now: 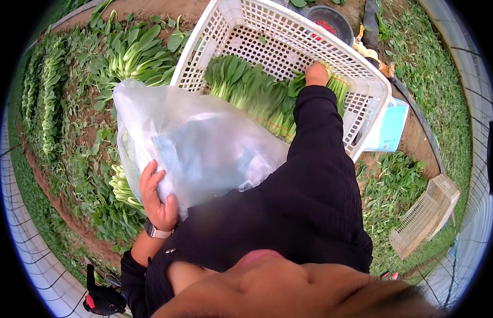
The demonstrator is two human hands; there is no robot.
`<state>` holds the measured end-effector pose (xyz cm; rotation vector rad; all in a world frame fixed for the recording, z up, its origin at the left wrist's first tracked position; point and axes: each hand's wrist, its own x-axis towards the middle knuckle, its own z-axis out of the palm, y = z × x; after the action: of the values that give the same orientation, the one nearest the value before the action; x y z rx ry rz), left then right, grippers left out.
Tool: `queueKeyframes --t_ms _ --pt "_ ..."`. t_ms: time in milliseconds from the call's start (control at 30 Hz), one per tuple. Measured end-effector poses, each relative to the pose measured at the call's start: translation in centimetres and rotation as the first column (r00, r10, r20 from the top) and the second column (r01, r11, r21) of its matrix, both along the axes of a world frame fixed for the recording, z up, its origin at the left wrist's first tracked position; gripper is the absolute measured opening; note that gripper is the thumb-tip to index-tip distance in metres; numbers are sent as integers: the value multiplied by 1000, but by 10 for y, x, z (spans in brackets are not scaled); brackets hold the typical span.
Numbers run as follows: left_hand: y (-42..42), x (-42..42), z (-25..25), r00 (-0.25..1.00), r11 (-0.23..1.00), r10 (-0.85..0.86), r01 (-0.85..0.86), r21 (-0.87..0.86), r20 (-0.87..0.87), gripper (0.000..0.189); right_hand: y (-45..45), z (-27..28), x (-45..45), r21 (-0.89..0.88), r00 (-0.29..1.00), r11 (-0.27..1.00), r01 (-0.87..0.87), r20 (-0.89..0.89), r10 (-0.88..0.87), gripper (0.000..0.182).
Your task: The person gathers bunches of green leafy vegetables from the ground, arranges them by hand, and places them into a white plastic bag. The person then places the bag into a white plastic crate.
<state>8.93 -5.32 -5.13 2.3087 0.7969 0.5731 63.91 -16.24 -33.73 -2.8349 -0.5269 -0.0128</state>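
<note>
My right hand (317,74) reaches into a white perforated plastic crate (280,12), closed around a rubber-banded bundle of leafy greens (339,88); most of its fingers are hidden. More bundles of bok choy-like greens (234,81) stand packed along the crate's near side, some with orange rubber bands (276,125). A translucent plastic sheet or bag (206,135) covers my lap and overlaps the near edge of the crate. Beside its left part is my left hand (158,198), with fingers apart and nothing seen in it. A watch (155,230) is on that wrist.
A dark bowl of red rubber bands (328,28) stands behind the crate. Loose cut greens (137,55) lie left of it; another pile (125,187) is by my left hand. On the right are a light-blue printed carton (389,125), a black hose (419,119) and a second crate (425,216).
</note>
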Motion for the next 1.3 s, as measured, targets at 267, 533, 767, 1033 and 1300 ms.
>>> queueKeyframes --t_ms 267,533,767,1033,1300 --pt "17 9 -5 997 997 -76 75 -6 -12 55 8 4 9 -147 987 988 37 -152 -60 24" --pt "18 7 -9 997 997 -75 75 11 -3 56 17 4 13 -209 987 978 25 -153 -58 24" --pt "19 10 -5 996 996 -86 86 -3 11 53 2 3 10 -73 984 991 109 -130 -118 23" --pt "5 30 11 996 995 -80 81 52 -31 45 78 123 -111 292 870 835 -466 -22 493 20" --pt "-8 25 17 915 904 -403 394 164 22 62 171 346 -289 683 476 179 -709 276 835 19"
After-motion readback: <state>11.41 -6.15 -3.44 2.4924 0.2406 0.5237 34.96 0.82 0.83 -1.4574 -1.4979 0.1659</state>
